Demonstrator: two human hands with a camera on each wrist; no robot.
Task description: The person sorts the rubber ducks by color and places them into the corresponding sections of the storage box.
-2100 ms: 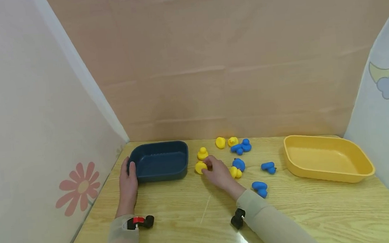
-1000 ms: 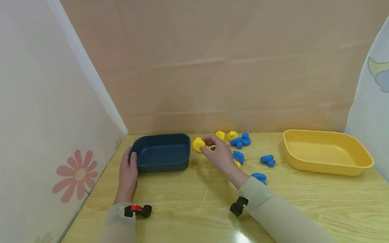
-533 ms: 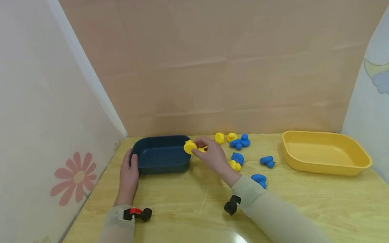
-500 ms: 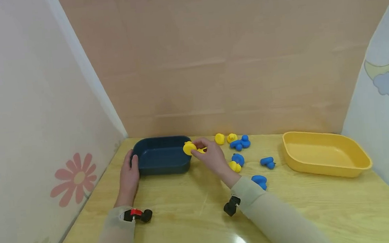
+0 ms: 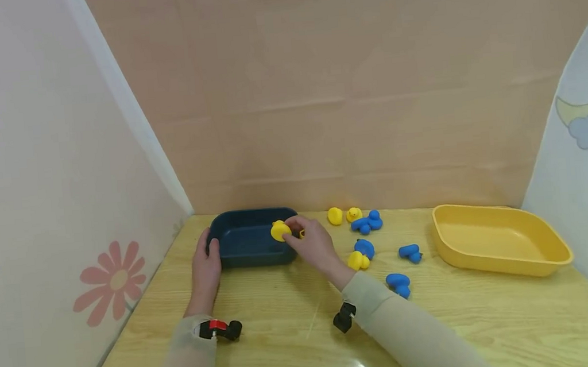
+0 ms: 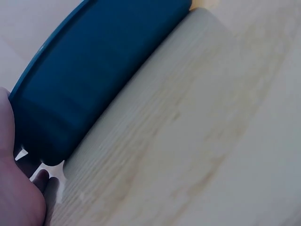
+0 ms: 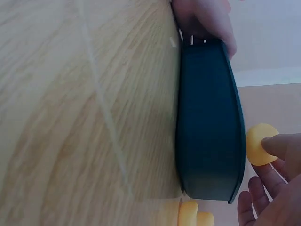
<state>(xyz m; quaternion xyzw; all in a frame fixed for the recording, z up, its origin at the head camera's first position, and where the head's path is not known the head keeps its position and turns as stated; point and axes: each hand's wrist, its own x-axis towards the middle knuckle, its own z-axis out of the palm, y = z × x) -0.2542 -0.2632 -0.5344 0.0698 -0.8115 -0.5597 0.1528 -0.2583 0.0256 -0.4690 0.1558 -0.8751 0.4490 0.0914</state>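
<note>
My right hand [image 5: 309, 245] pinches a yellow rubber duck [image 5: 279, 231] over the right end of the dark blue tray [image 5: 250, 256]; the duck [image 7: 260, 150] shows beyond the tray's rim [image 7: 207, 117] in the right wrist view. A second bit of yellow peeks out behind the fingers. My left hand [image 5: 206, 271] grips the tray's left end, thumb on its rim. In the left wrist view the tray wall [image 6: 94, 80] fills the upper left, with my left hand [image 6: 19, 197] against it.
Several yellow and blue ducks lie on the wooden table [image 5: 296, 344] between the trays: yellow ones [image 5: 335, 216], a blue pair [image 5: 367, 222], a yellow-blue pair [image 5: 359, 254], single blue ducks [image 5: 409, 252] [image 5: 398, 283]. An empty yellow tray [image 5: 500, 239] stands at right. Curtain walls enclose the table.
My right hand picked a yellow duck off the table and carried it left, from beside the blue tray to over its right end. The left hand stayed on the tray.
</note>
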